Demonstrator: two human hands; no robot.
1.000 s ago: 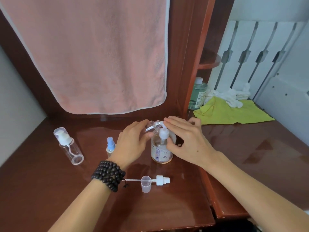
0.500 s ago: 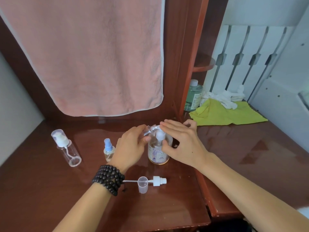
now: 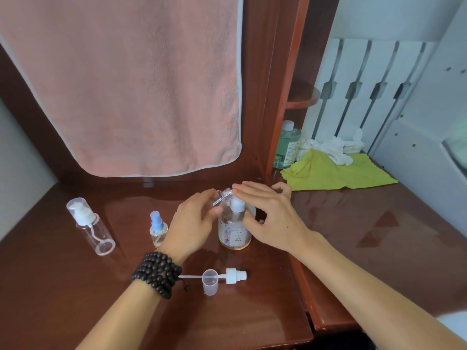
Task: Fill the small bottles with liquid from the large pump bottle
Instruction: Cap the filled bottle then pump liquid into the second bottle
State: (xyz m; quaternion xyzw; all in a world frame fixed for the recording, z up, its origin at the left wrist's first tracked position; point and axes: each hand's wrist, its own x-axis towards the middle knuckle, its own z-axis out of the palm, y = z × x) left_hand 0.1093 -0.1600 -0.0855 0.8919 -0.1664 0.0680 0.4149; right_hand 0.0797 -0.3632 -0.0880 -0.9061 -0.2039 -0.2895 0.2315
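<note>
The large pump bottle (image 3: 235,232), clear with a pale label and white pump, stands mid-desk. My left hand (image 3: 192,223) grips a small clear bottle (image 3: 223,195), tilted with its open neck against the pump spout. My right hand (image 3: 267,215) lies flat over the pump head, thumb against the bottle's side. A small blue-capped spray bottle (image 3: 158,227) stands left of my left hand. Farther left stands a clear pump bottle under a transparent cap (image 3: 88,224). A loose white pump top with its tube (image 3: 233,276) and a small clear cap (image 3: 210,281) lie near the front.
A pink towel (image 3: 131,84) hangs behind the desk. To the right, past a wooden upright, are a green bottle (image 3: 288,145), a yellow cloth (image 3: 336,173) and white rags (image 3: 331,146). The desk (image 3: 75,299) has a step edge on the right.
Both hands stay at the pump bottle with the small bottle held at the spout. Only the camera view has shifted slightly.
</note>
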